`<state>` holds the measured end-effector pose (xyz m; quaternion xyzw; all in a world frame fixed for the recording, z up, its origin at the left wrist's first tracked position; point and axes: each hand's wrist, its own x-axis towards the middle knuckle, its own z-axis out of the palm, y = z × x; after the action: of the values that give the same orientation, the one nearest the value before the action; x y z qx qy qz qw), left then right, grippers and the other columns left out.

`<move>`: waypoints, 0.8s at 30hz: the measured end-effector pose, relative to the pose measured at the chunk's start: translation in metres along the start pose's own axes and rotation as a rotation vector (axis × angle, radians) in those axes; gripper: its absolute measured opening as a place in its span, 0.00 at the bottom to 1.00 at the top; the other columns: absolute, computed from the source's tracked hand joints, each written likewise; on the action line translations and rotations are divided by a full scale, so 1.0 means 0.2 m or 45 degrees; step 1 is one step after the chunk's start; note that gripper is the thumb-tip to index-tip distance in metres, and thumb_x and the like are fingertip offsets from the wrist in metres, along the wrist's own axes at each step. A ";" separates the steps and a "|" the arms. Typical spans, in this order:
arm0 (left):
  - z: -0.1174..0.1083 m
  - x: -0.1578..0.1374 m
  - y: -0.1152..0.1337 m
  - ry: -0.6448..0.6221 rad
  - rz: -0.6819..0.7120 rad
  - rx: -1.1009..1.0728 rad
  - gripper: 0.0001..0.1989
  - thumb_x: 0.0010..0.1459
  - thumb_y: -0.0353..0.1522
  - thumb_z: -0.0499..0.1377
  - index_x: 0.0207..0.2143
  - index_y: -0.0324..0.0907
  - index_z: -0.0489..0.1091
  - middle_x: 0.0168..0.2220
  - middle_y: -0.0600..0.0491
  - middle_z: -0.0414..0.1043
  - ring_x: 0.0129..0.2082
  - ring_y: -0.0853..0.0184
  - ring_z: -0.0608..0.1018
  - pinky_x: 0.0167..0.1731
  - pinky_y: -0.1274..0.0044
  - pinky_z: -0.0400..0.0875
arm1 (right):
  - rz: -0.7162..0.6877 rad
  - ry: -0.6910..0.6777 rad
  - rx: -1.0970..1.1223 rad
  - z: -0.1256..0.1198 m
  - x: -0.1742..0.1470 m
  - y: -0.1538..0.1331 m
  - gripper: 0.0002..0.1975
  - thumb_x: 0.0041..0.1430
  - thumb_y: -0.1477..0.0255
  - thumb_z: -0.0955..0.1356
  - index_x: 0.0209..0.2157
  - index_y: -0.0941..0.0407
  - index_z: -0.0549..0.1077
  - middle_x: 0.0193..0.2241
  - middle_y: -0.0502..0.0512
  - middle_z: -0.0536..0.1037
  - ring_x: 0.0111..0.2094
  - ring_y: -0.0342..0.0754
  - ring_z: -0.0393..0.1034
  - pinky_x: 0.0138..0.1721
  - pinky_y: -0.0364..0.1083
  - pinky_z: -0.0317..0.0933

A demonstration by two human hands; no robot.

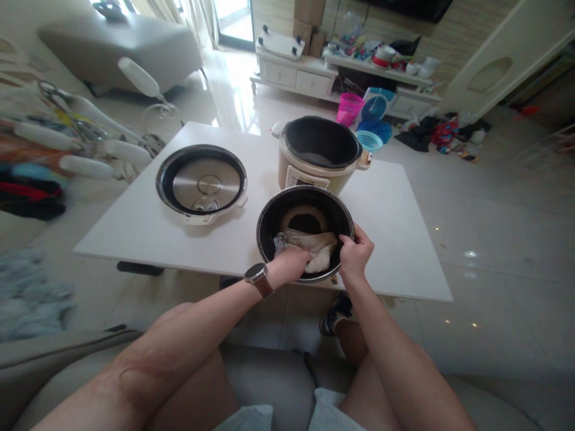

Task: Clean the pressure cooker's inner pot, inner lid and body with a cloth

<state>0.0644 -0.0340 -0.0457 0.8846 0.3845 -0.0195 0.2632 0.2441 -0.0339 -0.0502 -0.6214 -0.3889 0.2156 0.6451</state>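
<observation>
A dark inner pot (265, 230) is tilted toward me at the front edge of the white table. My right hand (356, 248) grips its right rim, thumb over the edge and the other fingers behind the wall. Inside the pot, my left hand (294, 263) is closed on a crumpled pale cloth (320, 244) that lies against the inner wall. Its fingertips are partly hidden by the cloth. Right behind the pot stands the pressure cooker body (291, 164), open at the top with a dark interior. To the left, the cooker lid (209, 179) lies with its metal underside up.
The white table (386, 239) carries the cooker parts. A TV cabinet (291, 78) with clutter stands beyond it, with a pink basket (349, 108) and a blue basket (369, 141) on the floor. At the left are white-handled chair parts (130, 152); a grey sofa (265, 377) is beneath me.
</observation>
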 end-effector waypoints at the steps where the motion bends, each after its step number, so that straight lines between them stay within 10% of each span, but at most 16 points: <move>1: 0.00 0.00 -0.01 0.003 -0.015 0.047 0.17 0.64 0.22 0.54 0.48 0.34 0.81 0.48 0.36 0.83 0.50 0.48 0.84 0.52 0.63 0.77 | 0.002 0.001 0.001 0.00 0.00 0.00 0.20 0.45 0.73 0.68 0.41 0.57 0.85 0.38 0.52 0.86 0.42 0.54 0.77 0.51 0.53 0.69; 17: -0.05 -0.05 0.05 0.043 -0.045 0.087 0.18 0.66 0.23 0.52 0.44 0.34 0.83 0.44 0.34 0.82 0.52 0.46 0.82 0.50 0.60 0.77 | 0.063 -0.360 -0.095 -0.11 0.19 -0.02 0.29 0.40 0.74 0.66 0.45 0.56 0.85 0.44 0.53 0.87 0.48 0.58 0.78 0.58 0.58 0.69; 24: 0.03 0.04 0.08 0.224 -0.055 -0.802 0.28 0.58 0.20 0.52 0.55 0.43 0.80 0.55 0.47 0.82 0.57 0.56 0.81 0.60 0.66 0.73 | 0.004 -0.299 -0.120 -0.08 0.10 -0.07 0.24 0.44 0.73 0.66 0.43 0.56 0.86 0.40 0.52 0.87 0.44 0.56 0.78 0.51 0.52 0.71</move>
<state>0.0826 -0.0410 -0.0450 0.7498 0.4114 0.1712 0.4892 0.2653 -0.0304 -0.0316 -0.6223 -0.4704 0.2694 0.5647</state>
